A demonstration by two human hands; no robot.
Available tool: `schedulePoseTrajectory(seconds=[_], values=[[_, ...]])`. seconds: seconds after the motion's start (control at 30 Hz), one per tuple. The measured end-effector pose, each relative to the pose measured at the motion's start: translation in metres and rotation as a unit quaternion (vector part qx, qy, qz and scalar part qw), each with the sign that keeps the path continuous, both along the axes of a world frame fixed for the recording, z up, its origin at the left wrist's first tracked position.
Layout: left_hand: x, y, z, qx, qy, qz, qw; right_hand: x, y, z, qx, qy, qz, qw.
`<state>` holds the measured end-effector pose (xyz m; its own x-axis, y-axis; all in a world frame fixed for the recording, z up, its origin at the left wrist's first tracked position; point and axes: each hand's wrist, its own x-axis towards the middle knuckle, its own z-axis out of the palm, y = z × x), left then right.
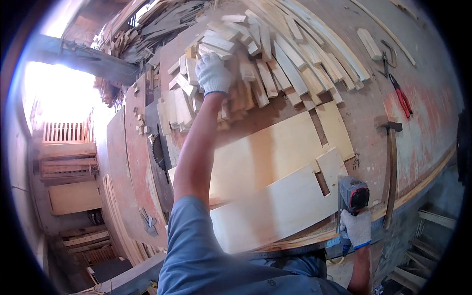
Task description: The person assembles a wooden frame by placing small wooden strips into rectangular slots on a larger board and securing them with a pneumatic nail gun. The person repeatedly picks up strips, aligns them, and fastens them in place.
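Observation:
My left hand [213, 73], in a white knit glove, reaches far out to a pile of short pale wood blocks [268, 81]. Its fingers curl over the end of one wood block [216, 51] at the pile's upper left; the underside of the grip is hidden. At the near right, my right hand [357, 227], also gloved, is closed around the handle of a grey and black nail gun [352, 191] with a blue hose fitting. The gun stands beside a light wood piece [331, 166] at the end of two pale plywood panels [265, 211].
A hammer [391, 172] lies right of the nail gun. Farther back are red-handled pliers [402, 98] and a small clamp [391, 53]. A toothed saw blade [158, 153] lies left of my forearm. Long strips [327, 34] and scrap wood [167, 24] fill the far side.

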<state>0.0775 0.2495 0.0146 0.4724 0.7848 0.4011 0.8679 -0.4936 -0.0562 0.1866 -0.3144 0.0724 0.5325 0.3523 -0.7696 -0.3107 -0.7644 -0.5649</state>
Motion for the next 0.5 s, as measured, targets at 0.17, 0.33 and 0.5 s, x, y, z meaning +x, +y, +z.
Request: schedulePoseTrajectory(seconds=[0.17,0.33,0.5], values=[[-0.038,-0.014,0.023,-0.003,-0.168,-0.027,0.985,0.005,-0.028,-0.028,0.050,-0.058,0.116,0.990],[-0.084,-0.102,0.062,-0.457,-0.604,-0.101,0.645,0.006,-0.043,-0.054,0.114,-0.185,0.158,0.963],[-0.109,-0.179,-0.011,-0.679,-0.574,0.016,0.458,0.013,-0.042,-0.051,0.105,-0.152,0.137,0.973]])
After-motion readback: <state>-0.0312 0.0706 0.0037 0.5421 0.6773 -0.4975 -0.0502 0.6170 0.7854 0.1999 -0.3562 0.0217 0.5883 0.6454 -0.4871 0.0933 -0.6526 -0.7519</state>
